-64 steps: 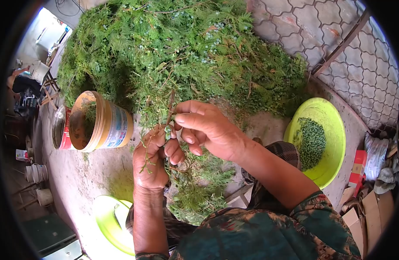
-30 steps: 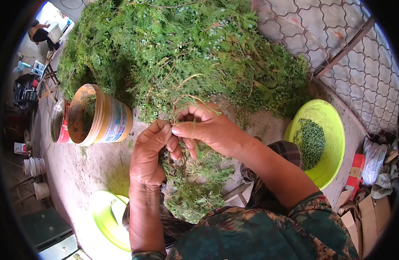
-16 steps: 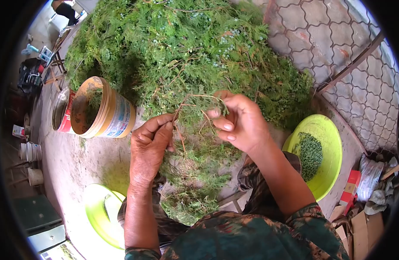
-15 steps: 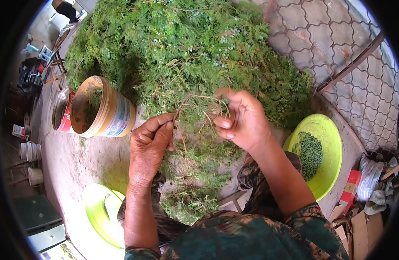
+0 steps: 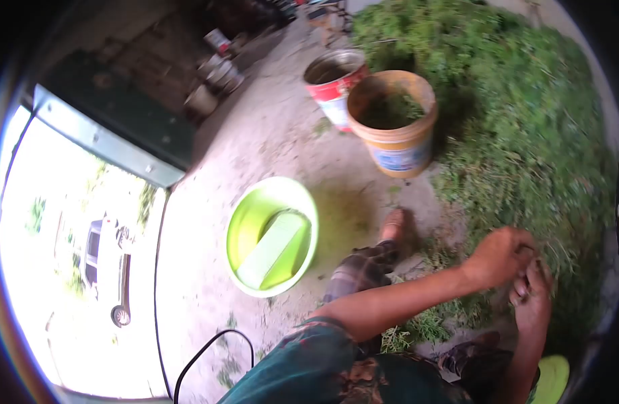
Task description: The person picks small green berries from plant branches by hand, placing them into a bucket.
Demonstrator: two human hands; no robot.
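Observation:
My left hand [image 5: 501, 259] is closed, with its fingers bent inward, in front of the pile of green conifer branches [image 5: 525, 135]. My right hand [image 5: 533, 296] comes up from below and is closed too, its fingers curled up against the left one. The fingertips of both hands meet or nearly meet. Blur and the fingers themselves hide what is pinched between them. Loose green sprigs [image 5: 427, 326] lie on the floor below my left forearm.
A yellow bucket [image 5: 400, 141] with greenery inside stands beside a red-and-white bucket [image 5: 333, 97]. A lime-green basin [image 5: 239, 222] holding a pale flat piece [image 5: 272, 249] sits left. Another lime-green rim [image 5: 552, 380] shows lower right. A black cable [image 5: 208, 343] curves near a bright doorway.
The view has swung left, putting the doorway and left basin in sight. My hands have come together; the twig seen in my left hand and the sprig at my right no longer show clearly.

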